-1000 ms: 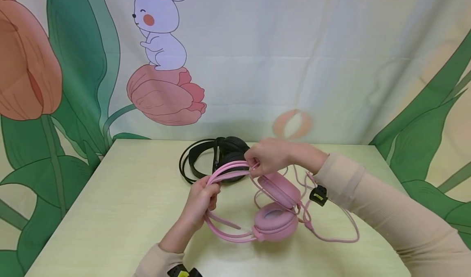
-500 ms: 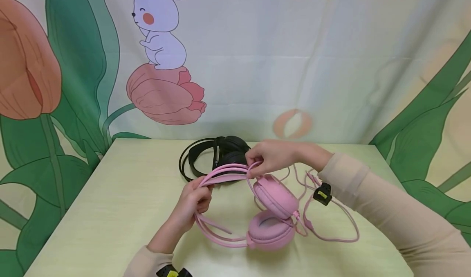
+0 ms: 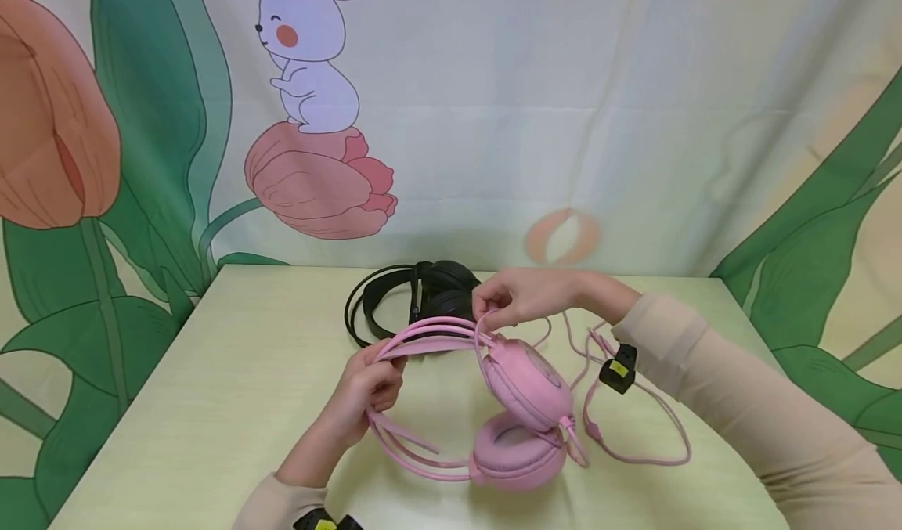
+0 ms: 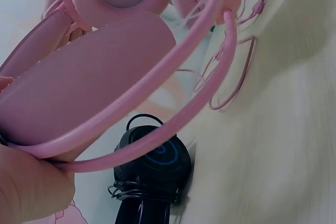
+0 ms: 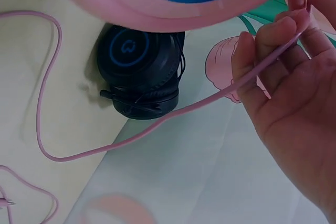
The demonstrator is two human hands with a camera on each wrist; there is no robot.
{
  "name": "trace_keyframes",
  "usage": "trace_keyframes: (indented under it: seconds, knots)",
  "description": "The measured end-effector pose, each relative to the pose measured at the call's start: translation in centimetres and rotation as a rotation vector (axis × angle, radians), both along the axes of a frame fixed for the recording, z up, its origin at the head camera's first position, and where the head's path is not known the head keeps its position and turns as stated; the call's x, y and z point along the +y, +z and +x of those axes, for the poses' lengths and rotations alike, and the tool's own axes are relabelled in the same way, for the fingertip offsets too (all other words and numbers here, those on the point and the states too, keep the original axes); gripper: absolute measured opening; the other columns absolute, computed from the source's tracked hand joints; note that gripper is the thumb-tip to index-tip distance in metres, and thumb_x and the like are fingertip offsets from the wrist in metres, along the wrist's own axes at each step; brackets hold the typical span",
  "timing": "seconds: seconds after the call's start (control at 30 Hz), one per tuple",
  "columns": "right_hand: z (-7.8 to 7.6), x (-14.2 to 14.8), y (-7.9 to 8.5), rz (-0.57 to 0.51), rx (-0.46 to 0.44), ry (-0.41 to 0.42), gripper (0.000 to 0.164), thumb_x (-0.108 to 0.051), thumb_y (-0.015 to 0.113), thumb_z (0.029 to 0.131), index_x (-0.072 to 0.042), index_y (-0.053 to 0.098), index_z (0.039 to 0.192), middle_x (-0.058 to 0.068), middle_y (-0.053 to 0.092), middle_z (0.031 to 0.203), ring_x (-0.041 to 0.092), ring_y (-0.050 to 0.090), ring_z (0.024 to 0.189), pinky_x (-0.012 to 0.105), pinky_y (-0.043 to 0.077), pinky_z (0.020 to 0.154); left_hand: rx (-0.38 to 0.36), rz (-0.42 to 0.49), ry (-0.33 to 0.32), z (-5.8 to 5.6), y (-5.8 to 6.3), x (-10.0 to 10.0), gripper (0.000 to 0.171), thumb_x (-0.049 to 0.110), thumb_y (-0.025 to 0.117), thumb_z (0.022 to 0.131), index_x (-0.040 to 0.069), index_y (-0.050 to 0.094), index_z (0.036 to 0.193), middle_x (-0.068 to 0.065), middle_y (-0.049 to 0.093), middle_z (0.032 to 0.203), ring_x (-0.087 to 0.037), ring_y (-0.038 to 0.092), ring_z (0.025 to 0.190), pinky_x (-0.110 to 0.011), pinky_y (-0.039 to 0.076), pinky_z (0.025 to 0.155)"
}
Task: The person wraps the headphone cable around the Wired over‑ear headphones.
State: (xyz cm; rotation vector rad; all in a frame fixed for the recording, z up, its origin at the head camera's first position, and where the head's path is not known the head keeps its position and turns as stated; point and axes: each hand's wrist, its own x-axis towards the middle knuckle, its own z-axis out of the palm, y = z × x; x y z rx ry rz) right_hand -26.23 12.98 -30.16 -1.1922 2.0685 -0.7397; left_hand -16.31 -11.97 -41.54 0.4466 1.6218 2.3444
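Pink headphones (image 3: 528,389) hang tilted above the table, both ear cups to the right. My left hand (image 3: 362,393) grips the middle of their headband (image 4: 157,87), which has two thin bars and a softer inner strap. Close to the upper ear cup, my right hand (image 3: 524,299) pinches the pink cable (image 5: 205,102) between thumb and fingers. In the right wrist view, the cable crosses the fingers and trails off to the left. Part of the upper headband end is hidden behind the right hand in the head view.
Black headphones (image 3: 444,279) with a wound cable lie at the back of the pale table (image 3: 232,373). The rest of the pink cable lies in loose loops on the right. A printed cloth (image 3: 634,123) with a rabbit and tulips hangs behind the table.
The left hand has moved slightly left with the headband, and the ear cups have shifted with it. A cable loop at the right hand now runs up from beside the upper cup.
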Motion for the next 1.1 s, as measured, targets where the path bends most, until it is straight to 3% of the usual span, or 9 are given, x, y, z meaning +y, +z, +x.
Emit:
trace_keyframes:
  seconds: [0.2, 0.6, 0.8, 1.0, 1.1]
  knots:
    - [-0.7, 0.7, -0.5, -0.041, 0.02, -0.045, 0.014, -0.02, 0.048, 0.093, -0.014, 0.061, 0.092, 0.003, 0.052, 0.071, 0.016, 0.045, 0.064, 0.024, 0.038, 0.061, -0.027, 0.113, -0.047, -0.1, -0.2, -0.3, 0.015, -0.006, 0.036, 0.074, 0.006, 0.042, 0.081, 0.005, 0.029, 0.058, -0.004, 0.021, 0.041, -0.019, 0.013, 0.04]
    - [-2.0, 2.0, -2.2, -0.029, 0.047, -0.118, 0.018, -0.028, 0.046, 0.095, -0.017, 0.059, 0.093, 0.002, 0.055, 0.079, 0.011, 0.043, 0.065, 0.025, 0.037, 0.06, -0.017, 0.171, -0.078, -0.3, -0.4, -0.4, 0.02, -0.007, 0.033, 0.074, 0.005, 0.044, 0.085, 0.004, 0.028, 0.059, -0.006, 0.019, 0.042, -0.018, 0.013, 0.04]
    - [-3.0, 2.6, -3.4, -0.107, 0.127, -0.159, 0.018, -0.021, 0.045, 0.096, -0.01, 0.059, 0.094, 0.004, 0.054, 0.08, 0.012, 0.042, 0.064, 0.024, 0.036, 0.058, -0.017, 0.252, -0.116, -1.0, -0.4, -0.5, 0.02, -0.005, 0.03, 0.076, 0.005, 0.042, 0.087, 0.005, 0.027, 0.058, -0.005, 0.02, 0.043, -0.019, 0.012, 0.04]
    - [-3.5, 2.6, -4.8, -0.182, 0.214, -0.195, 0.015, -0.015, 0.049, 0.094, -0.007, 0.062, 0.095, 0.004, 0.058, 0.085, 0.015, 0.049, 0.075, 0.028, 0.043, 0.068, -0.056, 0.353, -0.128, -1.6, -0.3, -0.4, 0.024, -0.005, 0.023, 0.078, 0.005, 0.041, 0.091, 0.002, 0.021, 0.058, -0.009, 0.014, 0.044, -0.018, 0.011, 0.041]
    - [-2.7, 3.0, -4.9, -0.245, 0.231, -0.17, 0.017, -0.019, 0.05, 0.093, -0.008, 0.062, 0.094, -0.003, 0.058, 0.082, 0.008, 0.049, 0.077, 0.024, 0.043, 0.07, -0.055, 0.42, -0.15, -1.8, -0.1, -0.3, 0.028, -0.005, 0.02, 0.078, 0.006, 0.041, 0.092, 0.002, 0.019, 0.059, -0.01, 0.011, 0.045, -0.018, 0.01, 0.041]
